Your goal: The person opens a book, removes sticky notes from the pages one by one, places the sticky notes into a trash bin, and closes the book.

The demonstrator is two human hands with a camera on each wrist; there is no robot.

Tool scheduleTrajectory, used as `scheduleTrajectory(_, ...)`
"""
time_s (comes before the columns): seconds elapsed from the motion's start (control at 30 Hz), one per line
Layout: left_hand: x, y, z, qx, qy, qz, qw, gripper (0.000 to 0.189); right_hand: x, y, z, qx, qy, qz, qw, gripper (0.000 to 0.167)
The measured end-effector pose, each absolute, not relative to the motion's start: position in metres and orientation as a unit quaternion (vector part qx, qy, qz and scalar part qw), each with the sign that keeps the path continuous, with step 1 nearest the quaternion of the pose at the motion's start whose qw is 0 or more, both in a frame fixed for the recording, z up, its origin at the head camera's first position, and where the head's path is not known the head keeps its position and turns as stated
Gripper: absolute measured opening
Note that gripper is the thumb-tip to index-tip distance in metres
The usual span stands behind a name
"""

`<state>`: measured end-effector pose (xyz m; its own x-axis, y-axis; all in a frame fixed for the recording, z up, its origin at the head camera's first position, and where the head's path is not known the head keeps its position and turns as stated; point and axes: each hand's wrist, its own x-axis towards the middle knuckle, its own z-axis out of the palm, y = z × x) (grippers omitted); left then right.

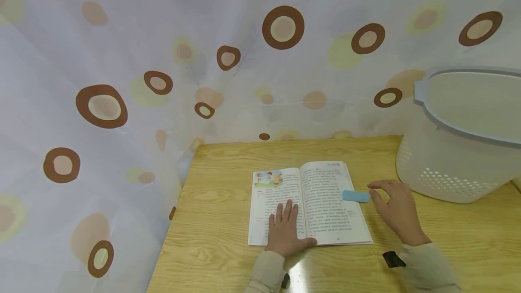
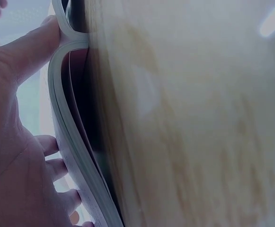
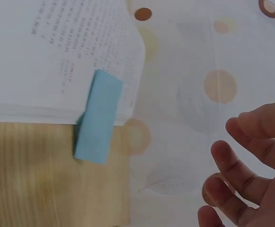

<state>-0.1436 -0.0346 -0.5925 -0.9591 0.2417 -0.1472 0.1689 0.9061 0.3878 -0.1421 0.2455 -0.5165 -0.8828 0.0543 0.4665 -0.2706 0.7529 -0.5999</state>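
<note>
An open book [image 1: 325,220] with printed text and a small coloured picture at its upper left lies on the table. My left hand [image 1: 283,232] rests on its lower part with fingers spread over the left page and the thumb across the fold. In the left wrist view the left hand [image 2: 19,118] presses on the pages, whose thick edges curve up from the table. A light blue paper strip [image 1: 355,196] sticks out past the right page's edge. Just right of the strip, my right hand [image 1: 396,209] holds nothing, its fingers loosely bent and apart from the strip [image 3: 99,116].
A white plastic laundry basket [image 1: 452,162] with a grey rim stands at the right, behind my right hand. The wooden table [image 1: 211,220] meets a curtain [image 1: 244,116] patterned with brown and yellow circles at its back and left edges.
</note>
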Motion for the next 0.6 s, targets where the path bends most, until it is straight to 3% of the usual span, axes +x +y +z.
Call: scheduleTrajectory(0.6, -0.143, -0.035, -0.594, 0.104, 0.972, 0.19, 0.093, 0.111, -0.177, 0.226, -0.545, 0.03, -0.955, 0.285, 0.075, 0.024)
